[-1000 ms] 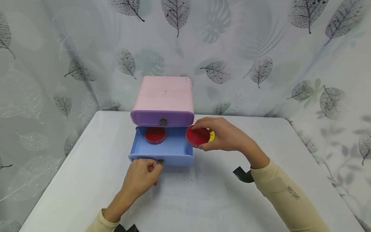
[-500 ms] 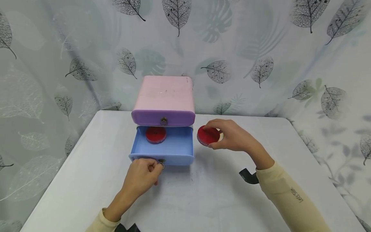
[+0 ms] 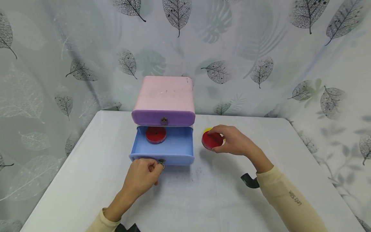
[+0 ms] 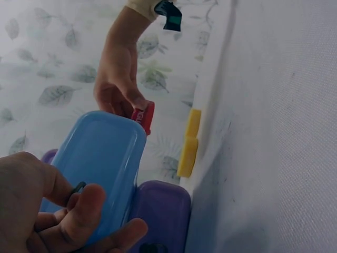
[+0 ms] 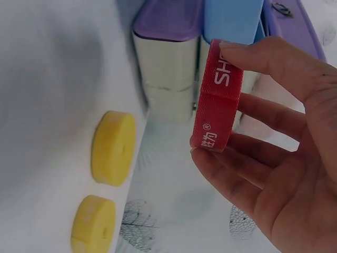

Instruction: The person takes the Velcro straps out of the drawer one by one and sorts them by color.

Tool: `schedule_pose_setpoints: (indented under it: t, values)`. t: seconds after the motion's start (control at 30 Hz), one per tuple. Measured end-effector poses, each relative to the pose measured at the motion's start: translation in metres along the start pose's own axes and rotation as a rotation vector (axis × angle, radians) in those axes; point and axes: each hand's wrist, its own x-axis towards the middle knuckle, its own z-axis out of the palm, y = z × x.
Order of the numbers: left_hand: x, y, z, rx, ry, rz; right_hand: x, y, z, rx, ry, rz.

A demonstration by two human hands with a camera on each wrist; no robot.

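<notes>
My left hand (image 3: pixel 142 175) pinches the small ring pull (image 3: pixel 161 165) of the pulled-out blue drawer (image 3: pixel 178 160). Inside that drawer, at its back left, lies a red roll of tape (image 3: pixel 156 134). My right hand (image 3: pixel 234 141) holds another red roll of tape (image 3: pixel 212 140) above the table, to the right of the drawer. In the right wrist view, thumb and fingertips grip this roll (image 5: pixel 218 97) by its outer edge, and white print shows on it. Two yellow rolls, one nearer (image 5: pixel 113 147) and one lower (image 5: pixel 93 225), sit behind it, mostly hidden in the head view.
The pink drawer box (image 3: pixel 165 93) stands near the back of the white table (image 3: pixel 87 167), with a purple drawer (image 3: pixel 147 118) closed above the blue one. A leaf-print curtain (image 3: pixel 232 48) hangs behind. A black strap (image 3: pixel 250 181) sticks out by the right sleeve.
My right hand has carried the red roll rightward, away from over the drawer's right edge, then slightly down. My left hand stays at the ring pull, and the drawer has not moved.
</notes>
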Motion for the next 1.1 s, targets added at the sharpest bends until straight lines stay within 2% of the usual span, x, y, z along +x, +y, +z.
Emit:
schedule_pose_setpoints:
  t: [0.33,0.6,0.83,1.1]
  values:
    - [0.001,-0.002,-0.001,0.010,-0.006,0.007,-0.004,0.011,0.011,-0.002,-0.024,0.068]
    - [0.001,-0.001,-0.001,0.014,-0.009,-0.004,-0.006,0.018,0.018,-0.059,-0.018,0.034]
    - [0.000,-0.001,0.000,0.006,-0.012,-0.010,-0.005,0.024,0.028,-0.102,-0.084,0.078]
    - [0.000,-0.002,0.000,0.004,-0.018,-0.019,-0.004,0.027,0.036,-0.109,-0.109,0.127]
